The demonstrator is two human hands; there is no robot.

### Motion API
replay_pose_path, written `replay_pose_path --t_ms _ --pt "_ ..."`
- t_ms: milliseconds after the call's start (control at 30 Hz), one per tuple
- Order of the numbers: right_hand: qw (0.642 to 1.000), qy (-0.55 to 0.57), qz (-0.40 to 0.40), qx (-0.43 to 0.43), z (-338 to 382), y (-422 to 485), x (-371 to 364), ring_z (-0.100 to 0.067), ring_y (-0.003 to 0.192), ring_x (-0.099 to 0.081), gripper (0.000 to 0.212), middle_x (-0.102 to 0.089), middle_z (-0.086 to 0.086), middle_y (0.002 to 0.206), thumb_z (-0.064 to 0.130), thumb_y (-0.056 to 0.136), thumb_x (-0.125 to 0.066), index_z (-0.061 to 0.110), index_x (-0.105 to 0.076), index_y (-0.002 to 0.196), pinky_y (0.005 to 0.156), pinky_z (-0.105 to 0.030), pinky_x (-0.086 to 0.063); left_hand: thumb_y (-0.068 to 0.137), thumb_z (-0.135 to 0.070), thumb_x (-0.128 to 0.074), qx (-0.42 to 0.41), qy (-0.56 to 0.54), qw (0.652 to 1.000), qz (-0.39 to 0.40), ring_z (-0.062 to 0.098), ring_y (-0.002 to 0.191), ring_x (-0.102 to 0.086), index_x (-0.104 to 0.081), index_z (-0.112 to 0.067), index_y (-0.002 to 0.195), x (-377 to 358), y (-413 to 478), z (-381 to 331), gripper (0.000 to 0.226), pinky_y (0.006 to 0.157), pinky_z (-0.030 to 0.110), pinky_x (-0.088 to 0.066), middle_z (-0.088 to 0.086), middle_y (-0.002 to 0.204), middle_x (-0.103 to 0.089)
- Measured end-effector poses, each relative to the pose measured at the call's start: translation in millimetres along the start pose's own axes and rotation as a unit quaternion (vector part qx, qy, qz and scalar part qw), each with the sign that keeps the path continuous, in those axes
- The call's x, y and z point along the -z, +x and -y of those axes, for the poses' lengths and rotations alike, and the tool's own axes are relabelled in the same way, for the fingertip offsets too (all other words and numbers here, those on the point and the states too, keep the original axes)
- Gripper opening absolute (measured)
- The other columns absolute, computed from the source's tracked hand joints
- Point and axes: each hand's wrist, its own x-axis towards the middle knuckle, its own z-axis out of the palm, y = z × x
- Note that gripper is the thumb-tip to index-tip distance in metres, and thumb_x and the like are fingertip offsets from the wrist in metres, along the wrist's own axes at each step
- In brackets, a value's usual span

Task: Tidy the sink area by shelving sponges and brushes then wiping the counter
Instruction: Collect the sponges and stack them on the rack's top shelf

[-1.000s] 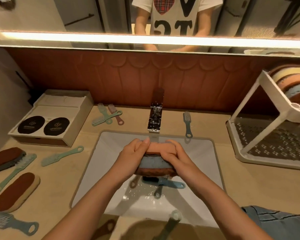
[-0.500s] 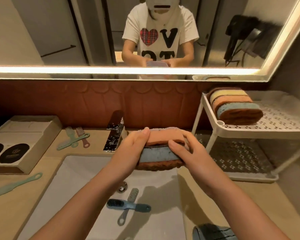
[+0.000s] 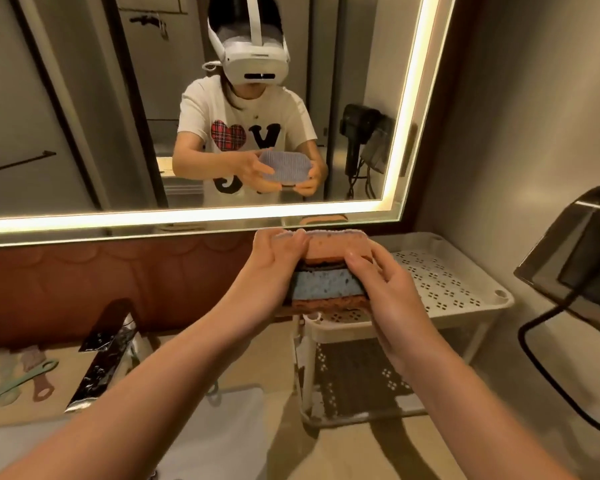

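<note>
Head view, sponge-shelving step. I hold a stack of sponges [image 3: 326, 282] (pink layer uppermost, blue beneath, dark scouring layers between and below) clamped between both hands. My left hand [image 3: 274, 271] wraps its left end with the thumb over the top, and my right hand [image 3: 392, 299] curls its fingers round the near face and right end. Neither hand has a finger free. The stack hangs over the front left corner of the white rack [image 3: 458, 278], above the top tier and not yet resting on it, as far as I can judge. Progress: early to middle. This stack is about to be shelved, while left of the rack, beyond the faucet [image 3: 108, 351], a green brush [image 3: 25, 375] and a pink brush [image 3: 41, 384] lie on the counter [image 3: 347, 455], unshelved. Nothing here shows a wiping cloth, so I take the wiping as not begun. Containers: the visible part of the rack's top tier shows only perforated plastic, and whatever sits behind the stack is hidden by my hands. The lower tier [image 3: 357, 382] likewise shows only its perforated floor. The sink [image 3: 229, 420], left of the rack, is mostly covered by my forearms, so its contents cannot be told.
</note>
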Motion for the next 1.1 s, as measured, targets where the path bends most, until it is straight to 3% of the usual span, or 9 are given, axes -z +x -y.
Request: replay_pose_path --t_ms 67,133,200,333,433,533,633,900,1100 --pt "1.0 0.008 -0.016 0.004 -1 13 13 -0.014 0.095 -0.067 0.029 -0.067 -0.001 0.107 0.035 0.088 -0.055 0.03 -0.058 0.116 0.072 -0.029 -0.058 0.095 -0.043 -0.036 0.033 -0.029 0.999 -0.001 0.0 0.085 -0.061 -0.032 -0.023 0.124 -14 15 -1 0.035 0.054 0.011 -0.05 -0.004 0.105 -0.051" --pt "0.999 0.015 -0.036 0.01 -1 27 28 -0.014 0.095 -0.067 0.03 -0.067 -0.003 0.108 0.033 0.089 -0.054 0.027 -0.057 0.118 0.069 -0.027 -0.057 0.096 -0.044 -0.035 0.047 -0.036 0.998 -0.004 0.014 0.104 -0.057 -0.029 -0.026 0.13 -30 32 -2 0.039 0.073 0.026 -0.056 0.002 0.119 -0.049" --pt "0.997 0.036 -0.062 0.012 -2 41 44 -0.016 0.097 -0.067 0.031 -0.066 -0.005 0.11 0.03 0.091 -0.053 0.023 -0.056 0.12 0.069 -0.026 -0.056 0.096 -0.046 -0.035 0.055 -0.02 0.998 -0.022 0.019 0.115 -0.05 -0.03 -0.024 0.133 -43 49 1 0.043 0.092 0.036 -0.049 0.004 0.129 -0.045" --pt "0.985 0.105 -0.136 -0.004 -6 66 73 -0.02 0.1 -0.063 0.026 -0.064 -0.011 0.111 0.026 0.093 -0.05 0.018 -0.058 0.117 0.074 -0.028 -0.053 0.099 -0.037 -0.026 0.032 0.114 0.992 -0.031 0.022 0.133 -0.033 -0.029 -0.018 0.141 -65 69 15 0.046 0.11 0.039 -0.028 0.005 0.146 -0.035" --pt "0.974 0.101 -0.202 -0.017 -14 82 90 -0.02 0.099 -0.062 0.031 -0.062 -0.012 0.115 0.027 0.093 -0.051 0.016 -0.055 0.122 0.078 -0.031 -0.053 0.099 -0.038 -0.027 -0.008 0.294 0.956 0.015 0.018 0.143 -0.015 -0.019 -0.019 0.148 -73 76 31 0.053 0.114 0.037 -0.012 0.002 0.156 -0.019" --pt "0.968 0.063 -0.242 -0.027 -23 96 107 -0.023 0.102 -0.061 0.031 -0.062 -0.012 0.117 0.032 0.091 -0.054 0.02 -0.056 0.12 0.091 -0.043 -0.052 0.097 -0.049 -0.025 -0.04 0.424 0.903 0.051 0.013 0.146 0.002 -0.01 -0.025 0.149 -77 80 52 0.06 0.116 0.035 0.0 -0.004 0.159 -0.004" --pt "0.964 0.022 -0.262 -0.042 -34 106 118 -0.026 0.103 -0.061 0.035 -0.062 -0.012 0.116 0.034 0.088 -0.058 0.023 -0.055 0.121 0.092 -0.047 -0.051 0.097 -0.05 -0.023 -0.029 0.433 0.9 0.044 0.011 0.145 0.007 -0.006 -0.026 0.149 -79 77 68 0.061 0.116 0.032 0.002 -0.003 0.159 0.002" --pt "0.956 0.007 -0.268 -0.118 -43 129 131 -0.025 0.099 -0.062 0.043 -0.062 -0.011 0.116 0.027 0.087 -0.062 0.016 -0.053 0.127 0.087 -0.039 -0.053 0.098 -0.045 -0.026 -0.031 0.413 0.91 0.024 0.011 0.145 0.008 -0.01 -0.027 0.149 -81 75 70 0.057 0.116 0.029 0.001 -0.003 0.159 0.003" --pt "0.956 -0.076 -0.254 -0.126 -44 148 133 -0.027 0.105 -0.057 0.056 -0.055 -0.011 0.118 0.031 0.084 -0.066 0.01 -0.039 0.129 0.088 -0.039 -0.05 0.098 -0.045 -0.025 -0.035 0.408 0.911 0.037 0.008 0.145 0.006 -0.007 -0.026 0.149 -80 76 71 0.058 0.117 0.028 0.001 -0.005 0.159 0.002"
